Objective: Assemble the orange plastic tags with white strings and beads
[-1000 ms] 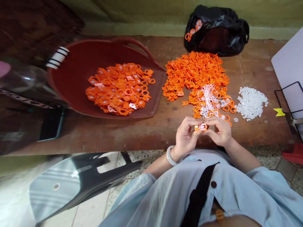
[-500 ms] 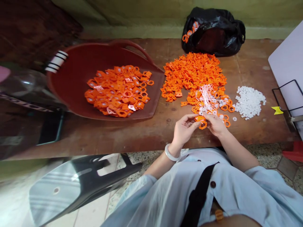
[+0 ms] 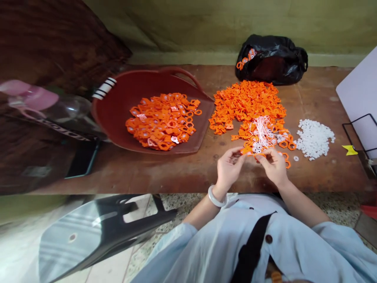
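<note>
My left hand (image 3: 230,168) pinches the left end of a small orange plastic piece (image 3: 246,151) near the table's front. On its other side, my right hand (image 3: 274,167) has thumb and fingers closed at the piece's right end. Fingers cover most of this piece. Just beyond them lies a bundle of white strings (image 3: 261,131), with small white discs and orange hexagonal rings around it. A heap of loose orange plastic parts (image 3: 249,100) spreads behind the strings. To the right is a pile of small white plastic pieces (image 3: 314,139).
A dark red tub (image 3: 118,106) at left holds many orange pieces. A black plastic bag (image 3: 273,59) lies at the back. Further left are a phone (image 3: 83,159) and a clear bottle with a pink lid (image 3: 38,96). A black wire stand (image 3: 361,133) stands right; a grey chair (image 3: 70,237) is below.
The view has shifted, so the table's things appear lower and further right. The orange piece has turned between my hands, and the hexagonal ring that hung below it no longer shows there.
</note>
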Available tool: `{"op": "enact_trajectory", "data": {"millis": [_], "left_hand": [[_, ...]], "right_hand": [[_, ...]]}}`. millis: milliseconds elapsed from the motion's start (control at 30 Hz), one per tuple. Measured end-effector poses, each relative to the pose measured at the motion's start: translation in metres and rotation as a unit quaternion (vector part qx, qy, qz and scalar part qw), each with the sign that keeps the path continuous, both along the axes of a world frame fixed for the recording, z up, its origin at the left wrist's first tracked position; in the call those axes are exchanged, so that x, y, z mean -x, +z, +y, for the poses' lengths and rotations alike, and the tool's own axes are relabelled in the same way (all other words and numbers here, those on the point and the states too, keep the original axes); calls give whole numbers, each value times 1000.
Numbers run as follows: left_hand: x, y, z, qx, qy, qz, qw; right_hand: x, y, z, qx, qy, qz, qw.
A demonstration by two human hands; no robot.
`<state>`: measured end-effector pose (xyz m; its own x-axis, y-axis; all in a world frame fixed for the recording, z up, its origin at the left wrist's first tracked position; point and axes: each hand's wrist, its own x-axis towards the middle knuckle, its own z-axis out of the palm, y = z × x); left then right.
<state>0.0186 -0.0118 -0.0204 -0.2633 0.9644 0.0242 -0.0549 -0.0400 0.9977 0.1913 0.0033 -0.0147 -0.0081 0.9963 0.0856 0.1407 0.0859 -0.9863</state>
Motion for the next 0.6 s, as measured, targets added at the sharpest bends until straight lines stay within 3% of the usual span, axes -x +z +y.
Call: {"op": "enact_trajectory", "data": {"millis": [133, 200, 267, 333, 400, 467, 533, 600], "left_hand": [[6, 3, 7, -34, 99, 20, 994], [-2, 5, 6, -47, 68, 43, 996], [-11, 6, 6, -61, -1, 62, 996], [-11, 5, 10, -71, -9, 70, 995], [-4, 6, 16, -72, 56, 72, 993], [1, 7, 18, -69, 100, 81, 989], [-2, 10, 16, -76, 66, 106, 989], [-10, 10, 11, -97, -9, 130, 987]], "right_hand": [[-8, 9, 9, 30, -71, 44, 996], [-7, 11, 8, 40, -45, 42, 997], [-9, 12, 6, 41, -18, 29, 999], [-16, 10, 6, 37, -41, 23, 998], [-27, 6, 8, 26, -107, 29, 994], [-32, 3, 12, 26, -111, 37, 993], [-28, 2, 12, 29, -65, 26, 997], [-20, 3, 11, 36, -14, 19, 999]]}}
